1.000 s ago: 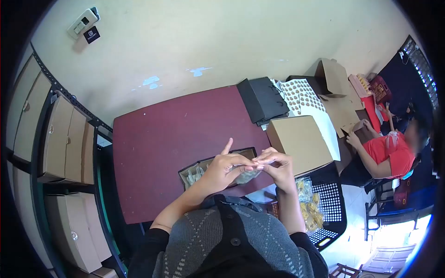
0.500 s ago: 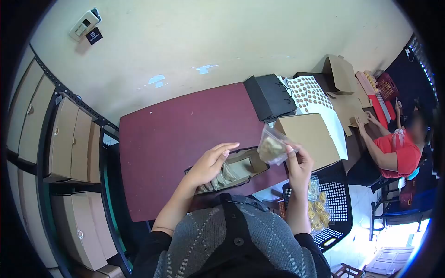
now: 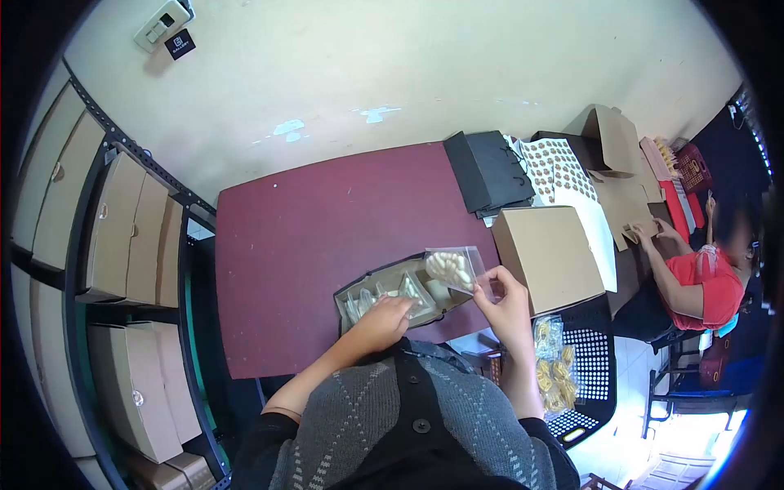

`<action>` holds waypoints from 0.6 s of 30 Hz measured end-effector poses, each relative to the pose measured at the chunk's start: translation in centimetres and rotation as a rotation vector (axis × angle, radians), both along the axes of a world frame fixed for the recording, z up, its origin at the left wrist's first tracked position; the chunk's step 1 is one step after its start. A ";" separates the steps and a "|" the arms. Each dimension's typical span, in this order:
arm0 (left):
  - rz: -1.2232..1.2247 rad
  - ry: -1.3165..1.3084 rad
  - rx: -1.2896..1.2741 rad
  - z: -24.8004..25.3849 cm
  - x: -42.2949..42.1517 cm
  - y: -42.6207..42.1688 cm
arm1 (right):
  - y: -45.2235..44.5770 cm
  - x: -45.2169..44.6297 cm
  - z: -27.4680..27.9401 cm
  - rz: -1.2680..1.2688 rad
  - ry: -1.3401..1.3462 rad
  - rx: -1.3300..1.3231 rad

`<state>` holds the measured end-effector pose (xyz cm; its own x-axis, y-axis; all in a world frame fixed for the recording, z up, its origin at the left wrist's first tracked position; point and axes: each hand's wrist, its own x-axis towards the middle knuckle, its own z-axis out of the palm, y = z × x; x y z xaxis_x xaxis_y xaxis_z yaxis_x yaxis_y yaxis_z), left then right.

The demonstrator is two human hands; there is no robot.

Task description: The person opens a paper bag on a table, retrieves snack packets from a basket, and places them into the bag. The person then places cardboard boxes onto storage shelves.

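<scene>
My right hand (image 3: 505, 304) pinches the lower right edge of a clear zip bag (image 3: 451, 268) filled with pale, rounded pieces. The bag is held over the right end of a dark-edged paper bag (image 3: 347, 292), which lies on the table with its opening facing up. Inside are several clear packets (image 3: 365, 300), mostly in its left and middle part. My left hand (image 3: 385, 320) reaches over the near edge, its fingers stretched out against these packets; the fingertips are partly lost among them.
The maroon table (image 3: 286, 220) carries black paper bags (image 3: 490, 167), sticker sheets (image 3: 557, 162) and a cardboard box (image 3: 551, 253). A black basket (image 3: 600, 351) of yellowish packets is at my right. A person in red (image 3: 690, 282) handles cardboard farther right. Shelved boxes (image 3: 118, 229) stand left.
My left hand has come down from above the paper bag onto the packets inside. My right hand has shifted slightly left and lower, turning the zip bag flatter, with its pieces facing me.
</scene>
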<state>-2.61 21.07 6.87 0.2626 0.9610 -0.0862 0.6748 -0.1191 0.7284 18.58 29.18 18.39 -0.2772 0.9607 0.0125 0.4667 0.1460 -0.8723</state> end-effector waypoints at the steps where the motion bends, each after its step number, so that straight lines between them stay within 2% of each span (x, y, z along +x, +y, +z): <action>1: 0.028 -0.036 0.062 0.1 0.1 -0.1 | -0.2 0.3 0.8 0.019 -0.039 -0.020; 5: 0.006 0.019 -0.001 0.7 0.9 0.0 | -0.9 1.5 2.1 0.057 -0.191 -0.004; 9: 0.034 0.108 0.024 0.2 0.9 -0.1 | -1.5 2.1 2.9 0.132 -0.188 -0.048; 14: 0.021 0.194 0.023 0.6 0.9 -0.4 | -0.9 1.1 1.0 0.134 -0.201 0.024; 16: 0.052 0.210 0.092 0.7 1.1 -0.8 | -0.3 0.0 -0.7 0.203 -0.355 0.052; 18: 0.003 0.271 0.057 0.8 1.1 -0.9 | 0.1 -1.8 -3.0 0.208 -0.452 0.094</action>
<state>-1.55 20.16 7.71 0.2346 0.9670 -0.0989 0.8444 -0.1524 0.5136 16.77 29.33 15.39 -0.4608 0.8848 -0.0689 0.7471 0.3448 -0.5683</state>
